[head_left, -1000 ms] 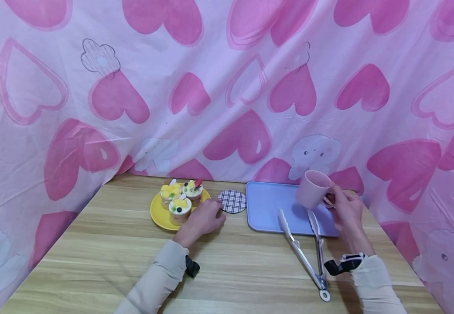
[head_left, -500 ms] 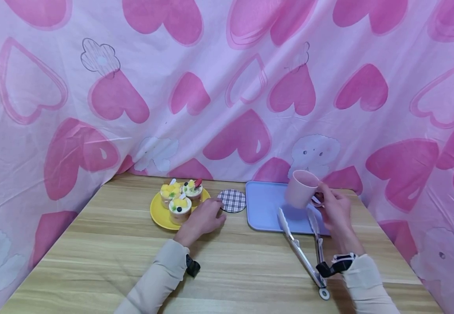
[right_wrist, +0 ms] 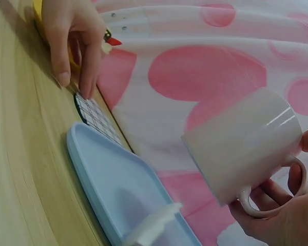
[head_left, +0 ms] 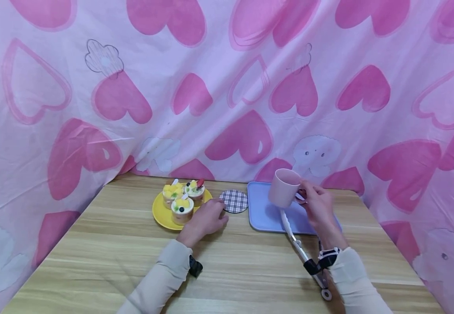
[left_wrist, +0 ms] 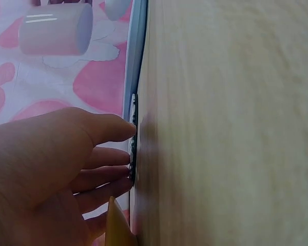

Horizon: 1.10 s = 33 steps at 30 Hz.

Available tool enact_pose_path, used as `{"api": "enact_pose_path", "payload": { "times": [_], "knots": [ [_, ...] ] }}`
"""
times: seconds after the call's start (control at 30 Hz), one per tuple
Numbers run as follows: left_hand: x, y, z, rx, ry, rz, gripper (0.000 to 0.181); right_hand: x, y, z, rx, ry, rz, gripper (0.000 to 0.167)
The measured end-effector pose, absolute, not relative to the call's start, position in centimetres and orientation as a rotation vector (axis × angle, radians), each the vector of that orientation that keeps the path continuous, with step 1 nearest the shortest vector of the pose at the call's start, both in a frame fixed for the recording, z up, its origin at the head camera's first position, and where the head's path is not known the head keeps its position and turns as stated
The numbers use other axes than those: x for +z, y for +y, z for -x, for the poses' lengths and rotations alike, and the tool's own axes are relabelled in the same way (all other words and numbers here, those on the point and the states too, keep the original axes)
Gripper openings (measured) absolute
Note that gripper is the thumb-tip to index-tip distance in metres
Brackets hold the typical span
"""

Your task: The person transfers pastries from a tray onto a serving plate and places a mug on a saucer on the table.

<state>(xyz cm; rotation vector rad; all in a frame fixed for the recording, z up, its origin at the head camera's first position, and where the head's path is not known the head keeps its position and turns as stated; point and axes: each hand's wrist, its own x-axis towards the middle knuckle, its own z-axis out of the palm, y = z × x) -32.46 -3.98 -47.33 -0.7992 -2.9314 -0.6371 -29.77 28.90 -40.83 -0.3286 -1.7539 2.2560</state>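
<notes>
My right hand (head_left: 318, 206) grips a pale pink mug (head_left: 284, 188) by its handle, holding it upright above the blue tray (head_left: 259, 220). In the right wrist view, the fingers pass through and around the handle of the mug (right_wrist: 246, 146). Resting at the near left edge of a round checked coaster (head_left: 233, 201), my left hand (head_left: 206, 218) has loosely extended fingers. In the left wrist view, the thumb and fingertips of this hand (left_wrist: 51, 154) touch the rim of the thin coaster (left_wrist: 134, 138).
A yellow plate (head_left: 159, 216) bearing dessert cups (head_left: 182, 211) topped with fruit stands left of my left hand. Metal tongs (head_left: 298, 246) lie with tips over the tray, partly hidden by my right arm. A heart-patterned pink curtain (head_left: 219, 65) hangs behind the wooden table (head_left: 227, 270).
My right hand has carried the mug leftward over the tray, from its right part toward its left part. The left hand has stayed by the coaster.
</notes>
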Motion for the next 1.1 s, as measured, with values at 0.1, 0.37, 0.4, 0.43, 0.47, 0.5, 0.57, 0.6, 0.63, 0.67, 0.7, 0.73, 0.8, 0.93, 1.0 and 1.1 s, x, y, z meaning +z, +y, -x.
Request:
{"api": "enact_pose_path", "payload": {
  "times": [0.1, 0.37, 0.4, 0.43, 0.47, 0.5, 0.57, 0.6, 0.63, 0.67, 0.7, 0.73, 0.8, 0.93, 1.0, 1.1],
  "knots": [
    [-47.4, -3.8, 32.5, -0.639, -2.932, 0.796, 0.022, -40.8, 28.3, 30.0, 2.231, -1.830, 0.325, 0.026],
    [-47.4, -3.8, 32.5, -0.623, -2.940, 0.799, 0.024, -41.0, 26.5, 30.9, 2.227, -1.889, 0.309, 0.027],
    [-47.4, -3.8, 32.5, -0.622, -2.941, 0.801, 0.024, -41.0, 26.3, 31.0, 2.231, -1.893, 0.311, 0.027],
    [-47.3, -3.8, 32.4, -0.624, -2.942, 0.803, 0.024, -41.1, 26.1, 31.1, 2.233, -1.897, 0.314, 0.026],
    [-47.2, -3.8, 32.3, -0.626, -2.942, 0.805, 0.025, -41.1, 25.9, 31.3, 2.237, -1.902, 0.316, 0.025],
    [-47.2, -3.8, 32.3, -0.627, -2.942, 0.806, 0.025, -41.2, 25.7, 31.4, 2.234, -1.914, 0.319, 0.025],
    [-47.1, -3.8, 32.2, -0.628, -2.938, 0.808, 0.026, -41.4, 25.4, 31.7, 2.221, -1.943, 0.322, 0.026],
    [-47.1, -3.9, 32.2, -0.629, -2.935, 0.813, 0.026, -41.4, 25.2, 31.8, 2.222, -1.947, 0.317, 0.026],
    [-47.1, -3.9, 32.2, -0.630, -2.932, 0.816, 0.027, -41.5, 25.1, 31.9, 2.220, -1.955, 0.314, 0.026],
    [-47.1, -3.9, 32.1, -0.629, -2.927, 0.822, 0.027, -41.6, 24.9, 32.1, 2.223, -1.956, 0.307, 0.025],
    [-47.1, -3.9, 32.2, -0.630, -2.924, 0.825, 0.027, -41.6, 24.7, 32.2, 2.226, -1.952, 0.303, 0.026],
    [-47.1, -3.9, 32.2, -0.633, -2.923, 0.825, 0.028, -41.7, 24.5, 32.4, 2.231, -1.947, 0.300, 0.026],
    [-47.2, -3.9, 32.2, -0.633, -2.922, 0.826, 0.028, -41.9, 24.0, 32.6, 2.248, -1.932, 0.300, 0.027],
    [-47.3, -3.8, 32.3, -0.638, -2.932, 0.814, 0.028, -42.3, 23.1, 33.2, 2.272, -1.888, 0.273, 0.031],
    [-47.3, -3.8, 32.4, -0.644, -2.936, 0.809, 0.027, -42.5, 22.6, 33.4, 2.285, -1.864, 0.254, 0.032],
    [-47.2, -3.8, 32.4, -0.654, -2.944, 0.797, 0.025, -42.8, 21.9, 33.8, 2.288, -1.856, 0.241, 0.032]
  ]
}}
